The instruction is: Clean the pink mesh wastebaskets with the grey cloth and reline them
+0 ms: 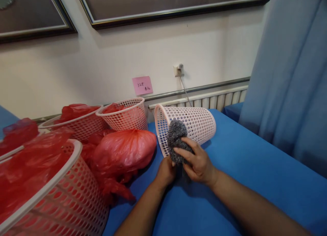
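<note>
My right grip [198,161] curled around a fuzzy grey cloth [176,135] at the rim [156,127] of a pale pink perforated basket [198,122], lying sideways on the blue surface [255,178]. Left grip [166,170] by the rim's lower edge, partly hidden; closure I cannot tell.

Your head camera looked forward and down over the blue surface [255,181] to the wall [114,62].
It sat above and behind your left hand [165,173] and right hand [200,161], seen close up below the picture's middle. The tipped basket [204,122] lay just beyond them, while the nearest basket [89,195] loomed at lower left, cut by the edges. The wall closed the view behind, the top edge cropped the frames [178,14], and the curtain [286,86] bounded your right.
</note>
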{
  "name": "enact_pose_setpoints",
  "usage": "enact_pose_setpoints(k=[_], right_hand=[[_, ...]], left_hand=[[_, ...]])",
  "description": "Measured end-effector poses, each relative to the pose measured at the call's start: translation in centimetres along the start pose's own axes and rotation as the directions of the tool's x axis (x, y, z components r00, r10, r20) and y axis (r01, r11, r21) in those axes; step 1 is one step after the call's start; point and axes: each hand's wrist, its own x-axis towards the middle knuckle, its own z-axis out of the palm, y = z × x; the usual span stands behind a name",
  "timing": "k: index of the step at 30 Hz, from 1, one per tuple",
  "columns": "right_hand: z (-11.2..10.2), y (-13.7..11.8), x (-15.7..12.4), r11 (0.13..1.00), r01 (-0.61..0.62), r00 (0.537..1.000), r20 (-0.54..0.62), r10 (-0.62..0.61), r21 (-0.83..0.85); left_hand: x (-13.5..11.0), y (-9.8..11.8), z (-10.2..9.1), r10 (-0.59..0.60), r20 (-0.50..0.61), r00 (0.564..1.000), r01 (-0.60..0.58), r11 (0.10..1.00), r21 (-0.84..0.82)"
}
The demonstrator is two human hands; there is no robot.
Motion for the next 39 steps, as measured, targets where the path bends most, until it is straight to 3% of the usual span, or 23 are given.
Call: enact_pose_setpoints(k=[2,3,4,6,7,8,9,10,13,15,17,20,22,24,25,27,29,31,32,33,36,37,39], right_hand=[[-0.5,2.4,-0.4,0.980,-0.184,0.980,-0.095,0.176,-0.079],[-0.9,4.2,-0.7,0.937,-0.329,0.936,-0.170,0.307,-0.120],[-1.4,6.1,-0.9,0.861,-0.488,0.859,-0.252,0.445,-0.142],[-2.4,9.5,-1.3,0.653,-0.748,0.644,-0.362,0.674,-0.116],[-2.8,10.5,-1.4,0.567,-0.818,0.554,-0.390,0.735,-0.093],[-3.1,11.0,-1.4,0.527,-0.846,0.510,-0.406,0.758,-0.079],[-3.2,10.8,-1.3,0.546,-0.834,0.527,-0.408,0.746,-0.079],[-3.1,9.9,-1.1,0.619,-0.780,0.601,-0.392,0.697,-0.095],[-1.9,5.1,-0.4,0.915,-0.381,0.914,-0.200,0.352,-0.130],[-0.8,1.7,-0.1,0.992,-0.117,0.992,-0.045,0.115,-0.050],[0.0,-0.6,0.0,0.998,0.035,0.999,0.031,-0.036,0.050],[0.4,-1.0,-0.1,0.992,0.076,0.995,0.060,-0.082,0.096],[0.0,0.3,-0.3,0.999,-0.016,1.000,0.024,0.015,0.032],[-0.7,2.7,-0.6,0.975,-0.213,0.972,-0.113,0.205,-0.059],[-1.1,4.1,-0.7,0.937,-0.337,0.928,-0.203,0.314,-0.089],[-1.8,6.9,-0.9,0.817,-0.571,0.783,-0.353,0.511,-0.084],[-2.2,8.9,-1.0,0.695,-0.718,0.643,-0.419,0.641,-0.037],[-2.1,9.3,-1.0,0.654,-0.756,0.599,-0.425,0.678,-0.022],[-1.9,8.7,-0.9,0.680,-0.732,0.632,-0.409,0.658,-0.037],[-1.6,7.7,-0.8,0.735,-0.675,0.699,-0.372,0.610,-0.064],[-0.3,3.1,-0.5,0.950,-0.299,0.949,-0.133,0.286,-0.090],[0.1,1.6,-0.5,0.985,-0.161,0.986,-0.060,0.158,-0.060],[0.7,-0.2,-0.4,1.000,-0.005,1.000,0.005,0.005,-0.004]], left_hand=[[0.1,-0.3,-0.1,0.029,0.056,0.998,-0.030,0.999,0.019],[0.2,-0.6,-0.1,0.044,0.076,0.996,-0.046,0.999,0.024],[0.3,-0.8,-0.1,0.057,0.084,0.995,-0.060,0.998,0.029],[0.5,-1.2,-0.1,0.075,0.098,0.992,-0.079,0.996,0.035],[0.5,-1.3,-0.1,0.083,0.101,0.991,-0.087,0.996,0.037],[0.6,-1.4,-0.1,0.090,0.105,0.990,-0.094,0.995,0.038],[0.7,-1.4,-0.1,0.096,0.114,0.989,-0.101,0.994,0.038],[0.7,-1.2,-0.1,0.100,0.125,0.987,-0.106,0.994,0.037],[0.6,-0.3,-0.2,0.091,0.131,0.987,-0.094,0.995,0.015],[0.3,0.7,-0.5,0.054,0.068,0.996,-0.051,0.997,-0.052],[0.0,1.8,-0.9,-0.005,-0.061,0.998,-0.003,0.992,-0.129],[-0.4,2.8,-1.7,-0.093,-0.191,0.977,0.046,0.971,-0.236],[-0.4,3.1,-2.0,-0.141,-0.182,0.973,0.077,0.945,-0.317],[-0.3,3.0,-2.0,-0.168,-0.165,0.972,0.098,0.926,-0.365],[-0.2,2.9,-1.9,-0.171,-0.159,0.972,0.102,0.924,-0.369],[-0.1,2.5,-1.5,-0.154,-0.140,0.978,0.098,0.932,-0.348],[0.0,2.0,-1.0,-0.131,-0.115,0.985,0.090,0.947,-0.309],[0.0,1.4,-0.5,-0.117,-0.101,0.988,0.086,0.960,-0.265],[0.0,1.2,-0.3,-0.113,-0.101,0.988,0.085,0.966,-0.245],[0.0,0.9,-0.1,-0.108,-0.101,0.989,0.082,0.970,-0.229],[-0.3,0.4,0.3,-0.077,-0.080,0.994,0.058,0.973,-0.224],[-0.4,0.4,0.4,-0.069,-0.076,0.995,0.050,0.971,-0.234],[-0.5,0.3,0.4,-0.071,-0.061,0.996,0.054,0.967,-0.248]])
